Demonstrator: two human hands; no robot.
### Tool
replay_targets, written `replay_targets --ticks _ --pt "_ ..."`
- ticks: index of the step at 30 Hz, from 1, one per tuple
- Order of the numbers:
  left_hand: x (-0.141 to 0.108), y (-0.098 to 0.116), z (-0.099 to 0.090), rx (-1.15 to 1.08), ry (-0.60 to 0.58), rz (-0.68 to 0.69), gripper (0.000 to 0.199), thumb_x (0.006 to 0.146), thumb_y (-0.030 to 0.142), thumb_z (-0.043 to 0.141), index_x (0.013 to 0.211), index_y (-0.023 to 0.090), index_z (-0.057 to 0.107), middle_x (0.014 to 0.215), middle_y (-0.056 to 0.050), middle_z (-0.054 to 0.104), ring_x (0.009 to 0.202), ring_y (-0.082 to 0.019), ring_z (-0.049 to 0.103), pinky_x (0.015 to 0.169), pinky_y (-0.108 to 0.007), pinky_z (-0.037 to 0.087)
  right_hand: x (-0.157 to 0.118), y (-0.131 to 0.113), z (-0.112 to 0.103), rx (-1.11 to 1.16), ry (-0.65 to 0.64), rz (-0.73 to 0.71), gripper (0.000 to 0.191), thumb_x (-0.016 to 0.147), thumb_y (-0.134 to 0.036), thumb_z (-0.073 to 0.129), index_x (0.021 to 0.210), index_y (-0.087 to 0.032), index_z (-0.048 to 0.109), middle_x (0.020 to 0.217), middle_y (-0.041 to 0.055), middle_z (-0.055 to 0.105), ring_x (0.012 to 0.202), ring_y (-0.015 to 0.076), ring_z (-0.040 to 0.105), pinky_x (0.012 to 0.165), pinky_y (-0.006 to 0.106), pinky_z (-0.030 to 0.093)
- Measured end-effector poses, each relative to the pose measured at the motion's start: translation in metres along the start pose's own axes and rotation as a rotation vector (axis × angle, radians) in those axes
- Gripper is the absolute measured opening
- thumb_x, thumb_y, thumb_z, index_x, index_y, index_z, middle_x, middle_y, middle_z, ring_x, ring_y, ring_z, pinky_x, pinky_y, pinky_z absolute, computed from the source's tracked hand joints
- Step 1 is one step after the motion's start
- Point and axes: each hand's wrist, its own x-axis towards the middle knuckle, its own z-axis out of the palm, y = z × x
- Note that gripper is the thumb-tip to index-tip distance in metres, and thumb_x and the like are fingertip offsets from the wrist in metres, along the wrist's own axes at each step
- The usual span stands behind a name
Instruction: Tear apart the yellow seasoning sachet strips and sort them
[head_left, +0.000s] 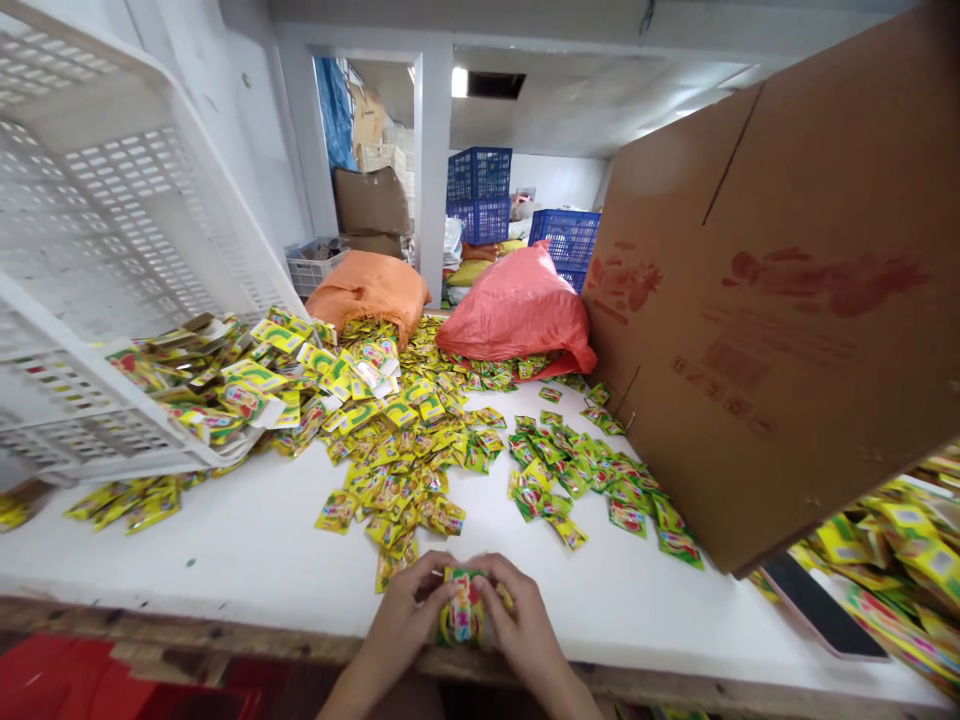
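Close to the table's front edge, both hands hold one small yellow-and-green printed pack (pixel 462 612) with colourful letters. My left hand (pixel 409 610) is closed on its left side, thumb on the front. Around the right side curl the fingers of my right hand (pixel 517 610), the thumb pressing its front too. Whether the pack is a box or a sachet, I cannot tell. Just beyond the hands lie yellow sachets (pixel 397 490) in a loose heap. Green sachets (pixel 570 465) spread to its right. Small yellow cartons (pixel 259 385), some with open flaps, are piled at the left.
A white plastic crate (pixel 135 230) lies tipped at the left, cartons spilling out. An orange sack (pixel 367 285) and a red sack (pixel 525 300) stand behind the sachets. At the right, a large cardboard box (pixel 765 280) leans over the table, near a dark phone (pixel 825 605).
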Motion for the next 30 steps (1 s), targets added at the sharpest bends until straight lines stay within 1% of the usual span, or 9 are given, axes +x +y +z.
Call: replay_targets --ticks 3,6,8,11,14,19,24,27,30 --pt "0.002 -0.002 0.002 -0.01 0.045 0.02 0.015 0.079 0.029 0.056 0.089 0.018 0.058 0.092 -0.005 0.063 0.091 -0.021 0.059 0.081 -0.031 0.047 0.001 0.001 0.004 -0.006 0.022 -0.01 0.024 0.088 -0.031 0.041 0.087 -0.019 0.062 0.085 0.0046 0.061 0.084 0.0173 0.058 0.076 0.026 0.045" --pt "0.003 -0.006 0.007 -0.11 0.159 0.062 0.028 0.077 0.026 0.058 0.104 0.021 0.051 0.109 -0.008 0.058 0.103 -0.022 0.055 0.09 -0.034 0.044 0.0 0.008 0.007 0.052 0.129 0.051 0.027 0.086 -0.032 0.045 0.11 -0.02 0.05 0.082 0.0021 0.062 0.077 0.0159 0.059 0.072 0.025 0.047" --pt "0.003 -0.006 0.008 -0.145 0.157 0.086 0.035 0.078 0.024 0.056 0.111 0.022 0.047 0.109 -0.009 0.058 0.102 -0.021 0.055 0.089 -0.036 0.044 -0.002 0.011 0.008 0.077 0.143 0.072 0.033 0.086 -0.032 0.045 0.117 -0.02 0.045 0.082 0.0016 0.063 0.077 0.0157 0.06 0.072 0.025 0.047" --pt "0.003 -0.001 0.007 -0.045 0.099 0.135 0.017 0.08 0.024 0.053 0.095 0.019 0.058 0.101 -0.009 0.061 0.099 -0.022 0.056 0.088 -0.035 0.045 -0.002 0.01 0.005 0.036 0.077 0.017 0.021 0.086 -0.031 0.046 0.099 -0.021 0.059 0.092 0.0048 0.063 0.09 0.0177 0.058 0.081 0.027 0.045" --pt "0.003 0.004 0.008 0.048 0.14 0.166 0.013 0.08 0.026 0.053 0.086 0.018 0.062 0.098 -0.008 0.062 0.097 -0.022 0.056 0.086 -0.033 0.045 -0.001 0.006 0.001 -0.004 0.056 -0.032 0.019 0.083 -0.031 0.051 0.093 -0.021 0.064 0.101 0.0066 0.061 0.098 0.0192 0.055 0.087 0.029 0.043" --pt "0.003 0.004 0.014 0.108 0.239 0.149 0.015 0.079 0.027 0.053 0.082 0.018 0.064 0.092 -0.008 0.064 0.091 -0.021 0.058 0.081 -0.032 0.047 -0.003 0.004 0.003 0.014 0.098 0.006 0.022 0.084 -0.035 0.049 0.09 -0.02 0.063 0.092 0.0063 0.063 0.092 0.019 0.057 0.082 0.028 0.045" --pt "0.004 0.005 0.016 0.135 0.271 0.148 0.015 0.078 0.027 0.054 0.084 0.019 0.065 0.089 -0.007 0.065 0.087 -0.02 0.059 0.078 -0.031 0.048 -0.001 0.003 0.004 0.0 0.111 0.087 0.022 0.082 -0.037 0.051 0.088 -0.019 0.06 0.083 0.0044 0.064 0.078 0.018 0.059 0.071 0.026 0.047" --pt "0.007 0.011 0.016 0.165 0.273 0.146 0.014 0.078 0.027 0.054 0.079 0.018 0.065 0.082 -0.006 0.065 0.08 -0.019 0.06 0.072 -0.029 0.048 0.003 0.0 0.001 -0.028 0.093 0.084 0.019 0.082 -0.035 0.05 0.083 -0.019 0.06 0.076 0.0024 0.064 0.071 0.0166 0.059 0.067 0.024 0.045" --pt "0.011 0.017 0.017 0.194 0.269 0.126 0.015 0.078 0.027 0.053 0.075 0.018 0.064 0.078 -0.004 0.064 0.075 -0.018 0.059 0.068 -0.027 0.046 0.008 -0.001 -0.004 -0.138 0.056 0.055 0.017 0.083 -0.031 0.049 0.081 -0.019 0.061 0.077 0.0018 0.065 0.073 0.0172 0.058 0.068 0.025 0.043"
